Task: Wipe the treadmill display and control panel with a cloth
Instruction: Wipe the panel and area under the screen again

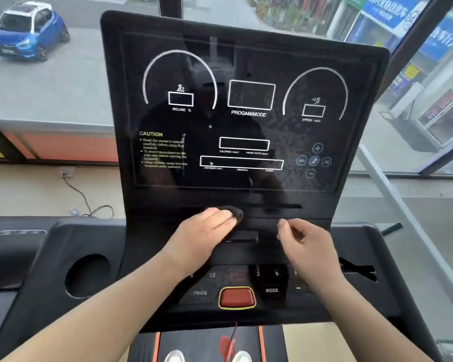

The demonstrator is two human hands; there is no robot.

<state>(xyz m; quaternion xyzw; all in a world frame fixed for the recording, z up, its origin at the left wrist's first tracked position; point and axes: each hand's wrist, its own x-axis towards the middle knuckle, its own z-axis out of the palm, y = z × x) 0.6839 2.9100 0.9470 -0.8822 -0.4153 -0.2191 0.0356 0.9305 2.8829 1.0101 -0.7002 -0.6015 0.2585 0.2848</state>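
The treadmill display [246,126] is a glossy black upright panel with white dials and boxes, speckled with marks on its right side. Below it lies the control panel [272,290] with number keys, PROG and MODE labels and a red stop button [237,297]. My left hand [207,231] presses a small dark cloth [236,214] onto the ledge just under the display. My right hand [302,239] hovers beside it over the same ledge, fingers loosely curled and holding nothing.
A round cup holder [88,274] sits in the console's left wing. A red safety cord [230,340] hangs below the stop button. Behind the console is a window onto a street with a blue car [26,32]. A cable [84,199] trails along the floor at left.
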